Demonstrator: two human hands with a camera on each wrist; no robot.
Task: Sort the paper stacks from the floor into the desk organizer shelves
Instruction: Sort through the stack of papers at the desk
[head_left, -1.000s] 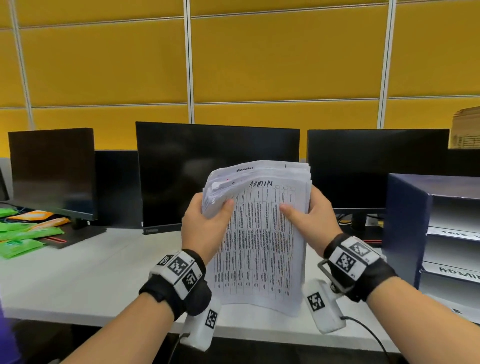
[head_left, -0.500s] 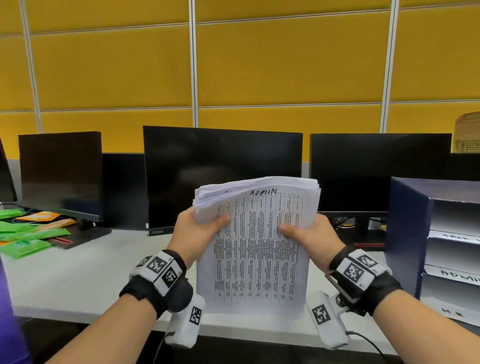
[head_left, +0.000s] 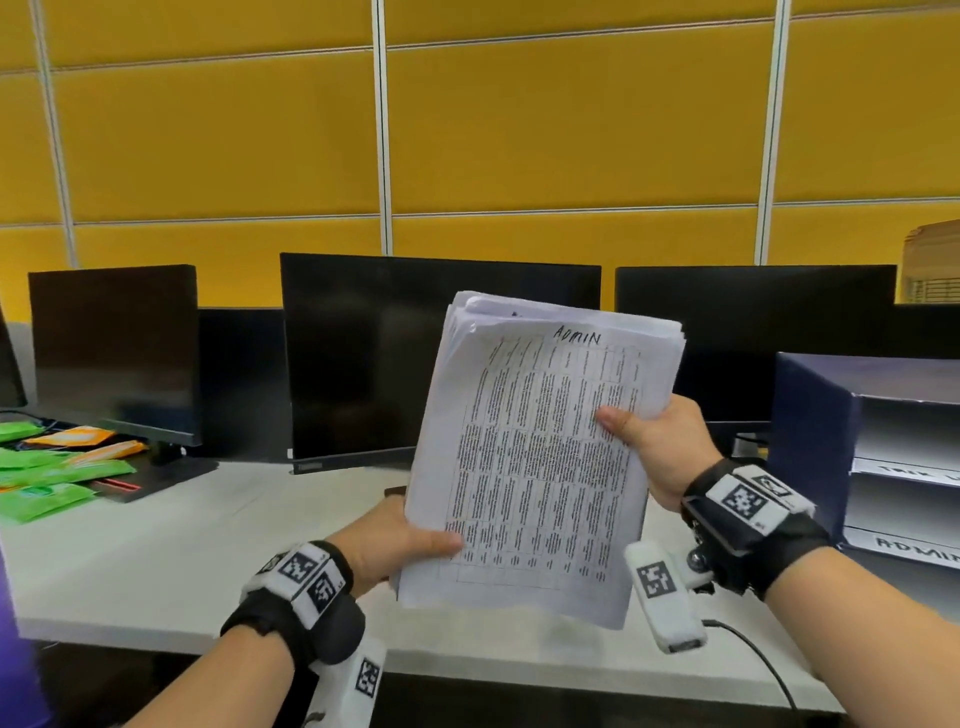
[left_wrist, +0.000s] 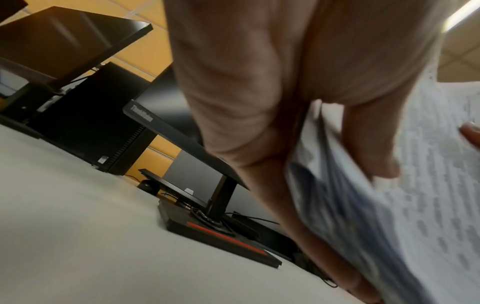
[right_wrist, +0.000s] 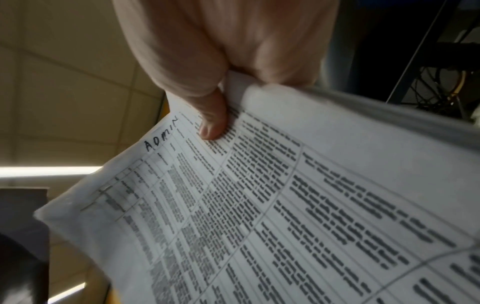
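Note:
I hold a thick stack of printed papers (head_left: 540, 457) upright above the desk, its top sheet a table marked ADMIN by hand. My left hand (head_left: 400, 540) pinches the stack's lower left corner, thumb on the front. My right hand (head_left: 649, 441) grips the right edge higher up, thumb pressed on the print. The left wrist view shows my left hand (left_wrist: 306, 164) clamped on the paper stack (left_wrist: 389, 205). In the right wrist view my right hand (right_wrist: 221, 92) pins the paper stack (right_wrist: 259, 205) with its thumb. The dark blue desk organizer (head_left: 815, 441) stands at the right, one shelf labelled ADMIN.
Three black monitors (head_left: 441, 358) line the back of the white desk (head_left: 156, 561) before a yellow partition. Green and orange packets (head_left: 47, 467) lie at the far left. A monitor base with a red stripe (left_wrist: 221, 236) sits near my left hand.
My left hand slid from the stack's upper left down to its lower left corner. The stack tilted clockwise and shifted right, towards the organizer.

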